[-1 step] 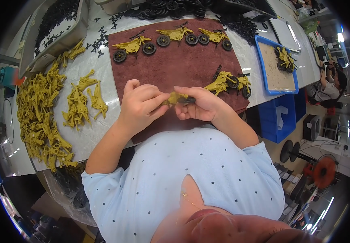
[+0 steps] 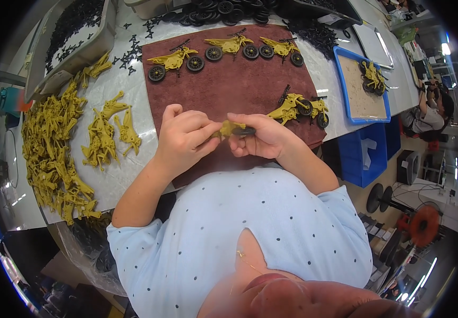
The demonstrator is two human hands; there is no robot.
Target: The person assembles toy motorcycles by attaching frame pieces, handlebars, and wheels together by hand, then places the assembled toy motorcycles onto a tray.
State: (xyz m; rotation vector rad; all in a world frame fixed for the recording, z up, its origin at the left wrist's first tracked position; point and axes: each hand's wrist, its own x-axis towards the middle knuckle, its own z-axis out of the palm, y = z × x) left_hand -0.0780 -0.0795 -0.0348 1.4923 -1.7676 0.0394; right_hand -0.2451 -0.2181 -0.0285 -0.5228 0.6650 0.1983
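Between my two hands, over a dark red cloth [image 2: 186, 98], is a yellow toy motorcycle body [image 2: 229, 128] with a black wheel [image 2: 247, 131] at its right end. My left hand [image 2: 185, 135] pinches the body's left side, fingers bent. The right hand [image 2: 263, 136] grips the wheel end between thumb and fingers; much of the toy is hidden. Beyond them, three toy motorcycles with black wheels stand in a row: a left one [image 2: 171, 62], a middle one [image 2: 229, 44] and a right one [image 2: 282, 49]. Right of my right hand are a yellow motorcycle [image 2: 290, 107] and another motorcycle [image 2: 320, 110].
Yellow body parts [image 2: 54, 143] are heaped at the left, with a smaller group [image 2: 100, 135] beside the cloth. A grey bin [image 2: 72, 61] holds small black parts. Black wheels [image 2: 223, 13] lie at the back. At right, a blue-rimmed tray [image 2: 348, 95] holds a motorcycle [image 2: 373, 78].
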